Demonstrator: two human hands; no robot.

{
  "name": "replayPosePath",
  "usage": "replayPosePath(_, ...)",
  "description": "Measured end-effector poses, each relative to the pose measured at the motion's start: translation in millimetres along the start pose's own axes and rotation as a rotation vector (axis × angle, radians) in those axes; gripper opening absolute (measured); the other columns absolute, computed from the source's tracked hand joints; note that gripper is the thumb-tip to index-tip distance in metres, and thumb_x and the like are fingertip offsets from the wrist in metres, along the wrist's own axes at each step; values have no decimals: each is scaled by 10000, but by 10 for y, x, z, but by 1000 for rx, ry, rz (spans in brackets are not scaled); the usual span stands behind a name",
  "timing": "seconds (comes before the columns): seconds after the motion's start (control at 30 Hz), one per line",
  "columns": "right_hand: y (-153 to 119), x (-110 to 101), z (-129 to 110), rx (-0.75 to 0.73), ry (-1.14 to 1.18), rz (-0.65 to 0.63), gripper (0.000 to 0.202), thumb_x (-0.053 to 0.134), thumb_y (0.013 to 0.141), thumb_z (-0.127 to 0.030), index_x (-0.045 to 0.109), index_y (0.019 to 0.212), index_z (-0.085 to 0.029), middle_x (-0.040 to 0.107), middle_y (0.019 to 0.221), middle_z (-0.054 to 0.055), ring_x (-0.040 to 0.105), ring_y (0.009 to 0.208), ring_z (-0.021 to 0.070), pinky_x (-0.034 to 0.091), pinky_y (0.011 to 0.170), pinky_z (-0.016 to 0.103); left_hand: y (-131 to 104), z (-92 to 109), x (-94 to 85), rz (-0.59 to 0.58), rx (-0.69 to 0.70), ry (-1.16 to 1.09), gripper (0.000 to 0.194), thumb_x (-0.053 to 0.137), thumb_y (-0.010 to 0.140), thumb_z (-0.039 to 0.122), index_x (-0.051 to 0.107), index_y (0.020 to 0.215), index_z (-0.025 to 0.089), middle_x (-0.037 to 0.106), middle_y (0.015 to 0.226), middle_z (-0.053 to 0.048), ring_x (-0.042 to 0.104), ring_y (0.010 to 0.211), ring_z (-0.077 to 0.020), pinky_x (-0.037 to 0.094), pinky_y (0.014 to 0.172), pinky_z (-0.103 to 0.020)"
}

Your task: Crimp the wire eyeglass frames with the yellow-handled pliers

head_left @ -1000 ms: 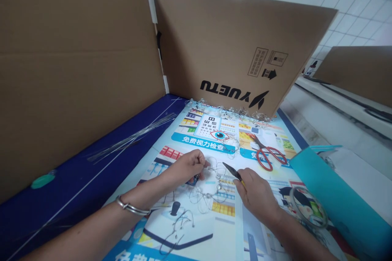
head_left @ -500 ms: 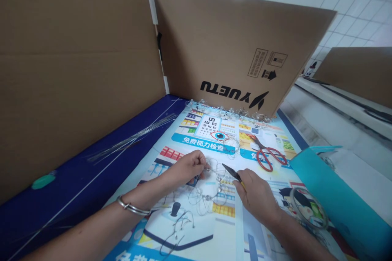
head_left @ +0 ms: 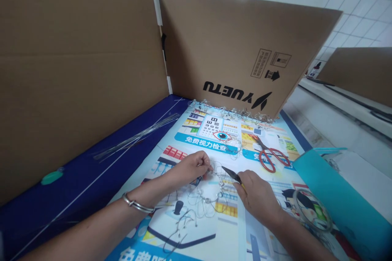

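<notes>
My left hand [head_left: 193, 167] pinches one end of a thin wire strand with clear beads [head_left: 208, 200], which curls in loops over the printed poster sheet [head_left: 229, 232]. In my right hand [head_left: 260, 195] is a pair of pliers [head_left: 232, 174] with dark pointed jaws and a yellow grip. The plier tips point toward the left fingertips, a short way apart from them and close to the wire loops. Whether the jaws are parted is too small to tell. Several loose wire pieces [head_left: 183, 224] lie on the sheet below the left wrist.
Red-handled scissors [head_left: 272, 157] lie beyond my right hand. A clear ring-shaped roll [head_left: 312, 212] and a turquoise box [head_left: 343, 200] stand right. Straight wires [head_left: 134, 138] lie on blue cloth at left. Cardboard panels [head_left: 239, 40] wall the back and left; beaded wire pieces [head_left: 232, 112] line the back.
The whole view has shifted slightly, so things sit a little further right. My left fingers have moved a bit closer to the plier tips with the beaded wire; the right hand keeps its grip.
</notes>
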State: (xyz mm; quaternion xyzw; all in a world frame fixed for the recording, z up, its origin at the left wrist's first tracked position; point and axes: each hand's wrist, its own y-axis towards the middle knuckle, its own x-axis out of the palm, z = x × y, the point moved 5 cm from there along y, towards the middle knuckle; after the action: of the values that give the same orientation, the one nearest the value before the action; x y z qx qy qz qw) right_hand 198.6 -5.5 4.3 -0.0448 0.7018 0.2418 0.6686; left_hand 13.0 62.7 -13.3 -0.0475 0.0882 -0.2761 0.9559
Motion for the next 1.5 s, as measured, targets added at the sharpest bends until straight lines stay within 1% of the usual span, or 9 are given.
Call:
replayPosePath(0.13, 0, 7, -11, -19, -16, 9, 193, 389, 894, -312, 522, 929, -176, 550, 810, 58, 514, 774, 186, 385, 640, 280, 0, 3, 1, -10, 2, 13, 97, 481, 747, 201, 493, 839, 171, 647, 881, -44, 584, 615, -110, 329, 408, -154)
replayPosePath(0.33, -1, 0, -40, -23, -34, -17, 182, 396, 892, -306, 517, 936, -178, 550, 824, 58, 509, 786, 190, 375, 640, 281, -17, 35, 13, -23, 6, 3, 90, 472, 744, 175, 492, 831, 163, 644, 829, -34, 566, 568, -96, 318, 418, -157)
replayPosePath(0.53, 2, -12, -73, -44, -84, -25, 164, 410, 885, -314, 512, 897, -186, 545, 809, 51, 499, 758, 189, 354, 620, 281, -36, 78, 20, -33, 28, 12, 80, 473, 748, 175, 496, 825, 165, 644, 823, -27, 559, 562, -97, 323, 436, -171)
replayPosePath(0.8, 7, 13, -81, -49, -88, -51, 177, 405, 891, -338, 505, 890, -193, 543, 809, 46, 492, 767, 194, 341, 618, 286, 6, -3, 14, -40, 71, 10, 76, 473, 756, 168, 490, 829, 170, 649, 821, -22, 550, 549, -90, 341, 466, -177)
replayPosePath(0.97, 6, 21, -72, -48, -56, -61, 171, 402, 895, -329, 502, 915, -192, 542, 828, 46, 495, 784, 192, 343, 632, 286, 2, -2, 22, -54, 87, -6, 86, 467, 769, 169, 478, 854, 174, 640, 823, -13, 548, 554, -88, 375, 502, -187)
replayPosePath(1.23, 9, 21, -74, -63, -47, -56, 159, 403, 895, -320, 496, 897, -190, 539, 812, 40, 493, 769, 192, 339, 629, 288, 8, -30, 21, -72, 88, 24, 108, 460, 787, 191, 472, 894, 179, 642, 846, -21, 568, 592, -104, 410, 534, -210)
replayPosePath(1.5, 3, 12, -81, -76, -78, -53, 144, 424, 887, -316, 494, 895, -191, 537, 809, 40, 480, 765, 195, 323, 630, 292, 25, -76, 13, -66, 72, 56, 112, 466, 788, 202, 488, 896, 186, 650, 834, -22, 588, 618, -121, 418, 528, -213)
